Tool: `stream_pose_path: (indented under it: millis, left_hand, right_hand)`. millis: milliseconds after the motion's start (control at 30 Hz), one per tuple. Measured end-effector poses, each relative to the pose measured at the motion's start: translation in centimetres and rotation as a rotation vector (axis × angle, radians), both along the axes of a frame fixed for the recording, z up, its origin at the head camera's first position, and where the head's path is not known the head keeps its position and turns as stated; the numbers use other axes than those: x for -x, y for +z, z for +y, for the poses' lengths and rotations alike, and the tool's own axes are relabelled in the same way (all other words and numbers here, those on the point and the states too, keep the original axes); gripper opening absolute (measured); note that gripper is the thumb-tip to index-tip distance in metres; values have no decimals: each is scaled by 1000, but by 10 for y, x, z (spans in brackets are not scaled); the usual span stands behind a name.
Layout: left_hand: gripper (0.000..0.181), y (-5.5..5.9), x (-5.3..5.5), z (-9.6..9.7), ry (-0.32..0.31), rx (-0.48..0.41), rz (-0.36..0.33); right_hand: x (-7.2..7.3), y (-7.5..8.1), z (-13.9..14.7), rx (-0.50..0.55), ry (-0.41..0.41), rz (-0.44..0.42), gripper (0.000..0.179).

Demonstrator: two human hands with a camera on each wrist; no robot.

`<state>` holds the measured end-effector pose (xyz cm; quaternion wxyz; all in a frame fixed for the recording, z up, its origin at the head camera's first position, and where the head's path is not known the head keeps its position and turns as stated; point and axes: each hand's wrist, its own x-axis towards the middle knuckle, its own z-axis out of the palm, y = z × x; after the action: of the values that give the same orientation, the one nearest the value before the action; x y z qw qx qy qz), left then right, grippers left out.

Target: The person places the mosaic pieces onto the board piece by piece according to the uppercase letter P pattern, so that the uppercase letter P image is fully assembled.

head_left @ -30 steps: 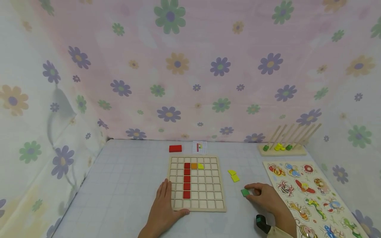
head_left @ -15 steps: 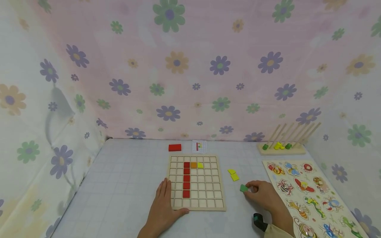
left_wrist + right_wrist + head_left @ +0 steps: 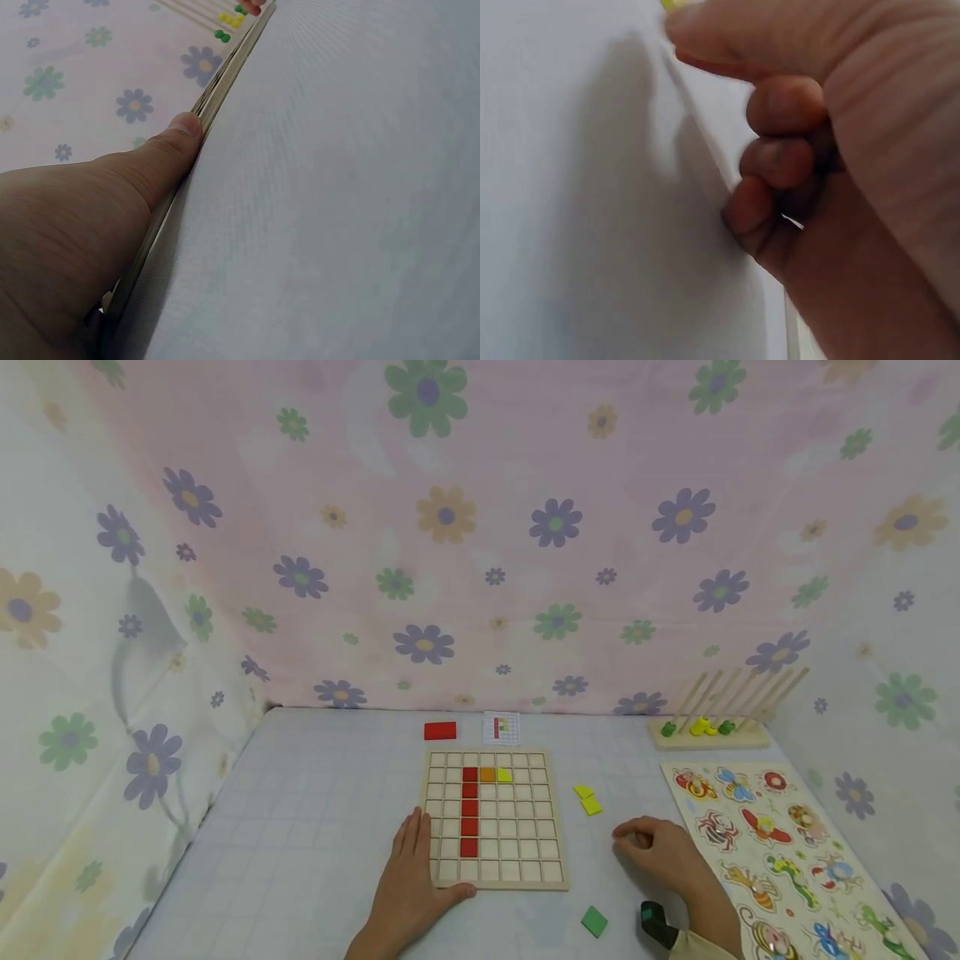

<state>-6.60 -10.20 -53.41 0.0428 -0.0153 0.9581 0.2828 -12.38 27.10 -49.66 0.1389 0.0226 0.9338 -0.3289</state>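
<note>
My left hand [image 3: 411,883] rests at the near left corner of a wooden grid board [image 3: 527,887], fingers straight along its left side and thumb over its front edge. In the left wrist view the thumb [image 3: 169,154] lies against the board's edge. Several red tiles [image 3: 469,807] form a column in the grid; an orange tile [image 3: 487,774] and a yellow rounded tile [image 3: 505,775] sit right of its top. My right hand [image 3: 660,853], fingers curled and thumb near the index finger, shows nothing in its grasp. A green square tile [image 3: 595,921] lies on the table in front of it.
Two yellow tiles [image 3: 588,800] lie right of the board. Behind it are a red block [image 3: 440,731] and a small pattern card [image 3: 501,727]. A peg rack [image 3: 708,740] with coloured beads stands back right, near a bug-picture puzzle board [image 3: 765,852].
The green tile has left my right hand's fingertips and now lies nearer the front edge of the view. My right hand stays in about the same place; my left hand has not moved.
</note>
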Motion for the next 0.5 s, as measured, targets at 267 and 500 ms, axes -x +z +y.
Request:
stream_pose_path:
  millis: [267, 500]
  left_hand:
    - [133, 1, 0, 1, 7, -15, -8]
    - [133, -1, 0, 1, -1, -6, -2]
  right_hand:
    - [-4, -8, 7, 205, 173, -73, 39]
    - [-9, -11, 6, 331, 343, -71, 38]
